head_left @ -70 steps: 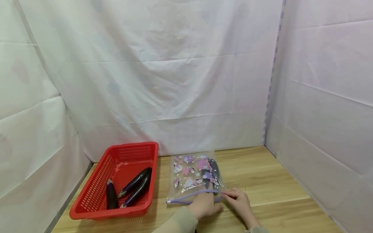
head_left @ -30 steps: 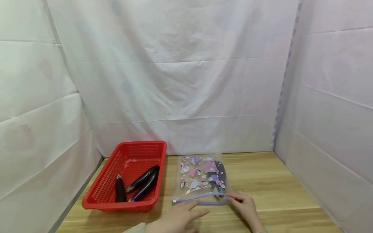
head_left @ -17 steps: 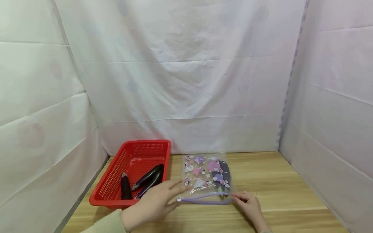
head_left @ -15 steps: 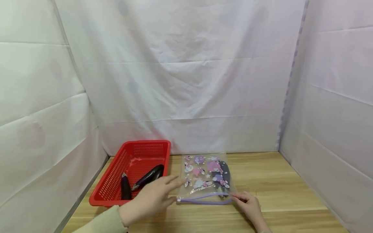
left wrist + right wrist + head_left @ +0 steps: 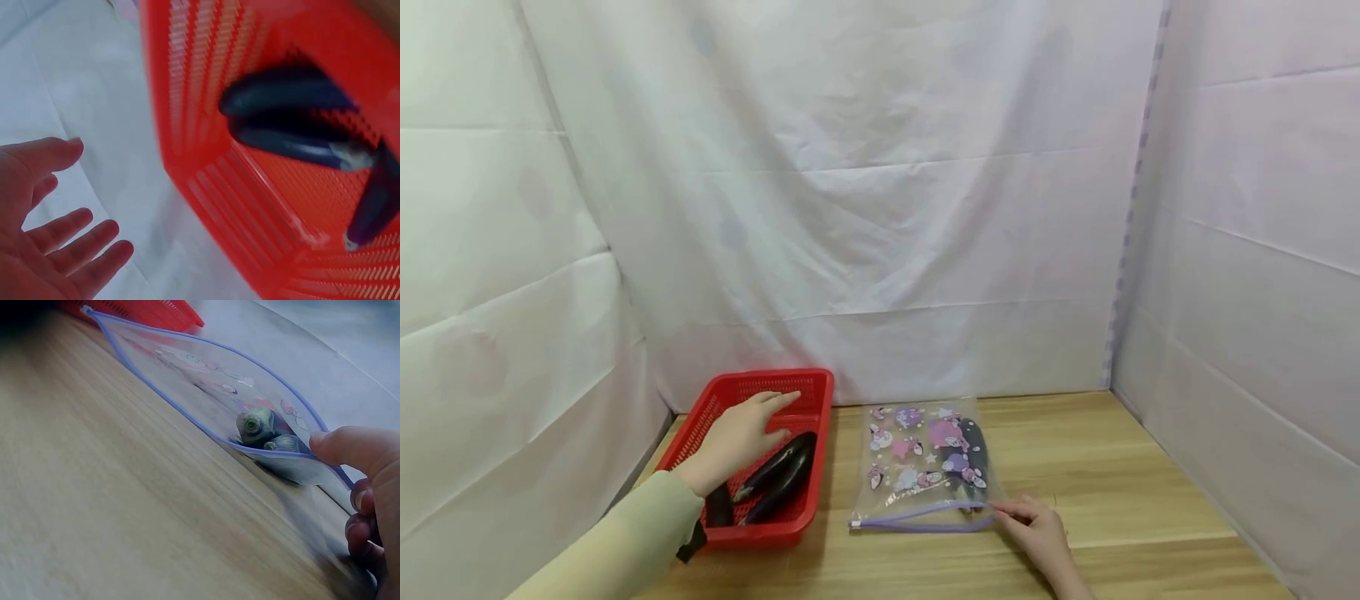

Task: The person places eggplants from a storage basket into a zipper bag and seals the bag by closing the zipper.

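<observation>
In front of you, the counter (image 5: pixel 1112 467) carries a red basket (image 5: pixel 825 442) on the left and a clear printed bag (image 5: pixel 917 467) lying flat nearby, apparently so that each comes within easy reach of one hand. Your left hand (image 5: pixel 739 435) is over the basket, fingers spread and slightly bent, with hold of nothing. Your right hand (image 5: pixel 1037 533) pinches the right end of the bag's mouth between thumb and finger, presumably to steady it and prop it apart. Three loose eggplants (image 5: pixel 790 477) lie inside the basket; two bagged eggplants (image 5: pixel 975 454) lie lengthwise along the bag's right side, stem ends toward the mouth, likely the better fit. The white slider (image 5: pixel 855 524) sits at the left end, which lets the mouth gape.
</observation>
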Motion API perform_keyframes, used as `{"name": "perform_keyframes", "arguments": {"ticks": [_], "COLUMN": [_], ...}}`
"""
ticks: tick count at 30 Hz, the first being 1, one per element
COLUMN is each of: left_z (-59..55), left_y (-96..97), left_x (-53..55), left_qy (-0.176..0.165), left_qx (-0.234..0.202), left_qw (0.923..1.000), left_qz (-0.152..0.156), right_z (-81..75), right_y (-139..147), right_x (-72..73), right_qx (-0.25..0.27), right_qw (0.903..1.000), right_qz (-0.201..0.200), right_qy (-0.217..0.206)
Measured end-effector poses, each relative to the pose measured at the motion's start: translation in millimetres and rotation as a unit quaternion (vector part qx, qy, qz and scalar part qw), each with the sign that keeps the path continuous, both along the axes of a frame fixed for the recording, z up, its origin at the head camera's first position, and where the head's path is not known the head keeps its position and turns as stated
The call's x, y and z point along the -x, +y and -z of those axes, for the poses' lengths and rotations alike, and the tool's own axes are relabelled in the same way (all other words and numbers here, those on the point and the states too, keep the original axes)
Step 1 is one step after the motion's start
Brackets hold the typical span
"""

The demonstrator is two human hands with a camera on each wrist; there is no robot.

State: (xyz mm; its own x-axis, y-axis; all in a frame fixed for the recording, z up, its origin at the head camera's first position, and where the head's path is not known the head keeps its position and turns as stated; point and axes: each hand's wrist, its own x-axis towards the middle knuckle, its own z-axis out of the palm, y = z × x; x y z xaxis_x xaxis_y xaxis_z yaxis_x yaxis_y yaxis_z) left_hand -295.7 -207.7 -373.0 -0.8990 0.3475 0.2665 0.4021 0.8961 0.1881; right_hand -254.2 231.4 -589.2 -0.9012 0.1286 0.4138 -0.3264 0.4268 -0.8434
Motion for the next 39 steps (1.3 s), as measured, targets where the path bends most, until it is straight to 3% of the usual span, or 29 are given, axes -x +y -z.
{"name": "perform_keyframes", "arguments": {"ticks": [4, 11, 18, 24, 30, 33, 39], "left_z": [3.4, 7.7, 20.5, 31.5, 44.8, 50.7, 57.0], "left_y": [-9.9, -18.7, -25.4, -31.1, -34.9, -35.3, -33.1], "left_x": [18.3, 50.5, 72.9, 78.5, 78.5, 77.8, 75.7], "left_qy": [-0.036, -0.110, -0.172, -0.232, -0.297, -0.322, -0.341], "left_qx": [-0.005, -0.010, -0.021, -0.047, -0.101, -0.098, -0.061], "left_qw": [0.9993, 0.9937, 0.9845, 0.9715, 0.9491, 0.9409, 0.9373], "left_qz": [-0.005, 0.019, 0.023, 0.005, -0.026, -0.037, -0.036], "right_z": [-1.9, -3.4, -27.7, -40.2, -23.8, -11.1, -2.5], "right_y": [1, 0, -10, -13, -12, -9, -4], "right_x": [1.1, -1.4, -13.5, -17.1, -10.1, -5.0, -2.2], "right_qx": [0.001, -0.003, -0.004, -0.013, -0.002, 0.000, 0.015], "right_qw": [0.9999, 1.0000, 0.9998, 0.9998, 0.9998, 0.9999, 0.9999], "right_qz": [-0.006, 0.000, 0.009, -0.003, 0.011, 0.017, 0.005], "right_qy": [-0.009, 0.004, 0.019, 0.016, 0.014, 0.001, -0.003]}}
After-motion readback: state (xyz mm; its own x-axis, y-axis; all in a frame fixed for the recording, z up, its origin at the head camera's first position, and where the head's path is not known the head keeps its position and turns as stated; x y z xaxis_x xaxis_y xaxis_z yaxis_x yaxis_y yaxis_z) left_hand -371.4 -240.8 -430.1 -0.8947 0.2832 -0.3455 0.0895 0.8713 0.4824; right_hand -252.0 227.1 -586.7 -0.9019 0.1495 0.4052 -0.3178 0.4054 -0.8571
